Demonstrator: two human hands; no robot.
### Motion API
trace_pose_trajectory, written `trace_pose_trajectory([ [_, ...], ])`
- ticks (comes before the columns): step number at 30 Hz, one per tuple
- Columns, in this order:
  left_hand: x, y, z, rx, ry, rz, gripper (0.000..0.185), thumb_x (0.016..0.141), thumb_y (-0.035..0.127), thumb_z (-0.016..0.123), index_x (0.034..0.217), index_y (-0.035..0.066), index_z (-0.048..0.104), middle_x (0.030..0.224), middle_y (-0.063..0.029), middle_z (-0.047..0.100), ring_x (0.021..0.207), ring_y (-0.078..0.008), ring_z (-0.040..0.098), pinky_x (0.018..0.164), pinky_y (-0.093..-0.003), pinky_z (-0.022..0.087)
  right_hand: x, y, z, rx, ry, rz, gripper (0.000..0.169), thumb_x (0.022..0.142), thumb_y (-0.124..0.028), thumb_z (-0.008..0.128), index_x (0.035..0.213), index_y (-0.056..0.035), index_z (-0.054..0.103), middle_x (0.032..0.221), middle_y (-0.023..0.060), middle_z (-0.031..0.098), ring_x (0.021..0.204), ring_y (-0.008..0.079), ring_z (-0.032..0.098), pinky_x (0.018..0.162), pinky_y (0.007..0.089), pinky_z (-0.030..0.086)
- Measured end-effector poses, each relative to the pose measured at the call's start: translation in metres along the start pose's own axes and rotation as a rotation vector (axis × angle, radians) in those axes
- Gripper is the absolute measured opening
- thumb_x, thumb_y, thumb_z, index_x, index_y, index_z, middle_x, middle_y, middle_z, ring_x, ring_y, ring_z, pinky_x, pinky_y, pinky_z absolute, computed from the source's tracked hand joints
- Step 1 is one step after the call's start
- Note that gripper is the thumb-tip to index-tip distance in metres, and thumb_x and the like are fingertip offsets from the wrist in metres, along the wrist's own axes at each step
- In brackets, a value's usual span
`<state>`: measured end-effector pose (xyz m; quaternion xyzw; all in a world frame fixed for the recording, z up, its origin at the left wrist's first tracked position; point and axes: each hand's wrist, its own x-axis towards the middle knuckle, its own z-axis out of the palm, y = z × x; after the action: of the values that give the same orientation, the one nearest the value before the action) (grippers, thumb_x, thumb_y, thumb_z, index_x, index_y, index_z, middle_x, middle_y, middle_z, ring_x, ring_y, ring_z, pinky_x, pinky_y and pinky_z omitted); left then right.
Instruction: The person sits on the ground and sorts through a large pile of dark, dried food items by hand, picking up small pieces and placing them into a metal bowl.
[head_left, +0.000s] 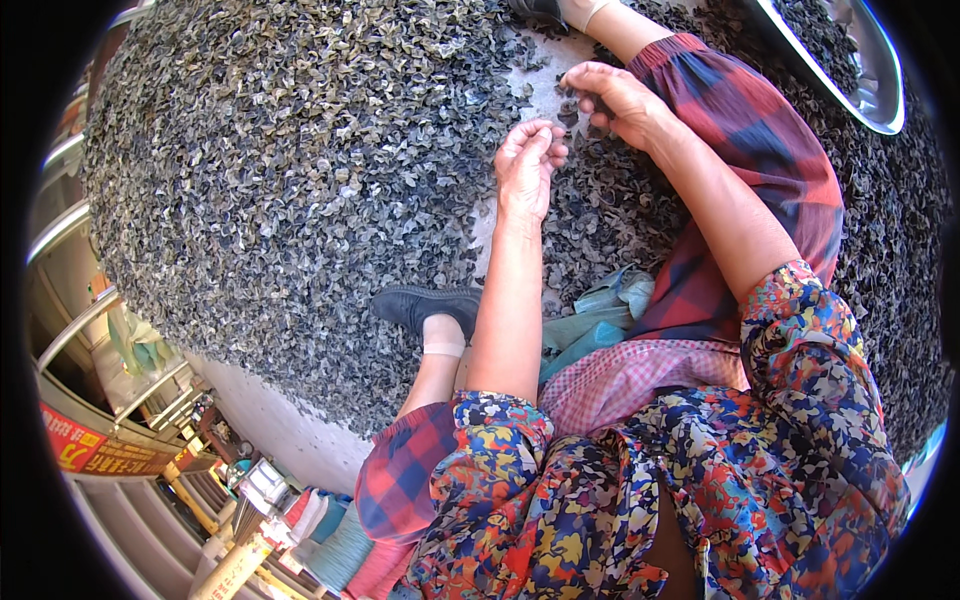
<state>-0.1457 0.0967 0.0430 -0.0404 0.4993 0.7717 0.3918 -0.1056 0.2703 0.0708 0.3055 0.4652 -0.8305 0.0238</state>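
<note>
Crinkled dark pieces, which look like dried black fungus (300, 165), lie in a wide layer on the pale ground before me. My left hand (529, 161) hovers over the layer's edge, fingers curled and thumb near the forefinger; whether it pinches a small piece I cannot tell. Just above and to its right, my right hand (619, 105) is half closed, with dark fungus pieces showing at its fingertips and in its palm. The two hands are apart. A darker heap of fungus (607, 202) lies below them, between my legs.
A shiny metal basin (879, 112) holding fungus stands at upper right. Green cloth or sacking (611, 300) lies between my legs. My dark shoe (427, 306) rests among the pieces. Metal rails (79, 326), bundled goods (330, 536) and a red sign with writing (71, 439) are at left.
</note>
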Motion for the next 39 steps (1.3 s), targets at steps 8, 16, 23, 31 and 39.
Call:
trace_pose_trajectory([
  [8, -0.019, 0.015, 0.031, 0.531, 0.274, 0.587, 0.017, 0.09, 0.015, 0.06, 0.1, 0.003, 0.063, 0.089, -0.0056, 0.064, 0.078, -0.0103, 0.06, 0.069, -0.0226, 0.047, -0.006, -0.002, 0.002, 0.39, -0.066, 0.104, 0.019, 0.094, -0.02, 0.045, 0.094, -0.0055, 0.056, 0.075, 0.0028, 0.056, 0.064, 0.011, 0.056, 0.044, 0.0203, 0.041],
  [16, -0.039, 0.023, 0.052, 0.423, 0.239, 0.53, 0.029, 0.093, 0.019, 0.055, 0.11, -0.004, 0.061, 0.102, -0.0062, 0.064, 0.089, -0.0103, 0.056, 0.076, -0.0237, 0.045, -0.022, 0.029, 0.026, 0.6, -0.334, 0.26, 0.024, 0.094, -0.028, 0.052, 0.099, -0.0046, 0.056, 0.087, 0.0049, 0.058, 0.075, 0.0127, 0.059, 0.059, 0.0246, 0.053],
  [23, 0.02, 0.01, -0.022, 1.235, 0.539, 0.469, 0.03, 0.089, 0.012, 0.048, 0.115, 0.004, 0.061, 0.116, -0.0122, 0.061, 0.106, -0.0237, 0.056, 0.095, -0.0312, 0.04, -0.022, -0.066, -0.005, 0.931, -0.435, -0.005, 0.021, 0.091, -0.022, 0.051, 0.093, -0.0022, 0.057, 0.076, 0.0049, 0.058, 0.065, 0.0105, 0.057, 0.05, 0.0214, 0.046],
  [31, 0.021, -0.026, 0.018, 1.64, 0.151, 0.395, 0.04, 0.09, 0.019, 0.048, 0.129, 0.014, 0.051, 0.139, -0.0123, 0.043, 0.131, -0.0288, 0.037, 0.108, -0.0477, 0.023, -0.046, -0.087, -0.015, 0.933, -0.242, -0.137, 0.019, 0.089, -0.022, 0.055, 0.087, -0.0031, 0.053, 0.076, 0.0079, 0.055, 0.062, 0.017, 0.053, 0.045, 0.0233, 0.039],
  [39, -0.02, -0.057, 0.01, 1.273, 0.413, 0.551, 0.02, 0.081, 0.01, 0.057, 0.098, 0.004, 0.065, 0.092, -0.0101, 0.066, 0.097, -0.0271, 0.058, 0.093, -0.0421, 0.039, -0.059, -0.092, -0.008, 0.989, -0.234, -0.121, 0.017, 0.087, -0.017, 0.055, 0.084, -0.0007, 0.054, 0.075, 0.009, 0.055, 0.062, 0.017, 0.054, 0.046, 0.0224, 0.04],
])
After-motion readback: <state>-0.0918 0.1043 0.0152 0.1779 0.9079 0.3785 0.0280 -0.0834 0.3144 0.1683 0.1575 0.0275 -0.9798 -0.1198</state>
